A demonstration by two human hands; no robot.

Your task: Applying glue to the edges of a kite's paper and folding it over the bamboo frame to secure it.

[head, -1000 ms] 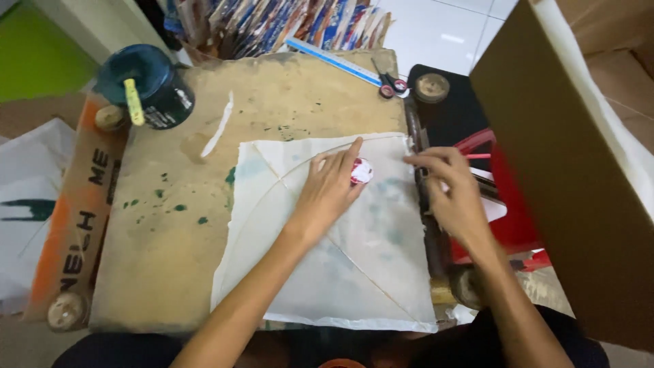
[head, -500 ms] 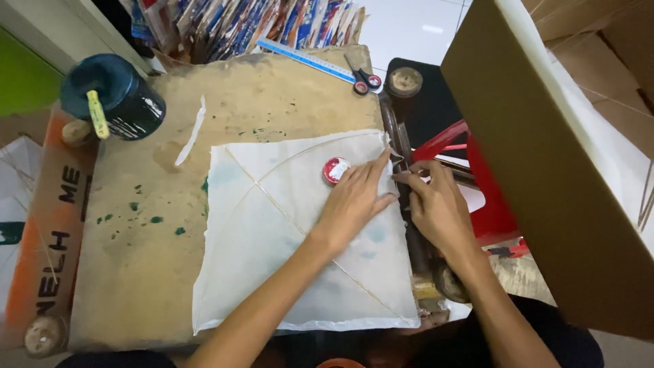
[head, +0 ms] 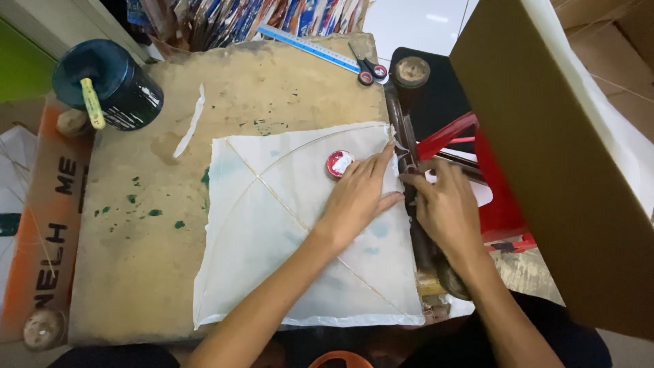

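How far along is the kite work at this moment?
Done: thin sticks already cross the white paper kite. In hand: left hand presses the sheet flat beside a small red glue lid; right hand works the right edge fold. Left: other edges look unfolded.

paper sheet [head: 272, 238]: white, faint blue smudges | small lid [head: 338, 163]: red-white | jar [head: 112, 85]: dark teal | board [head: 143, 225]: tan, green-spotted
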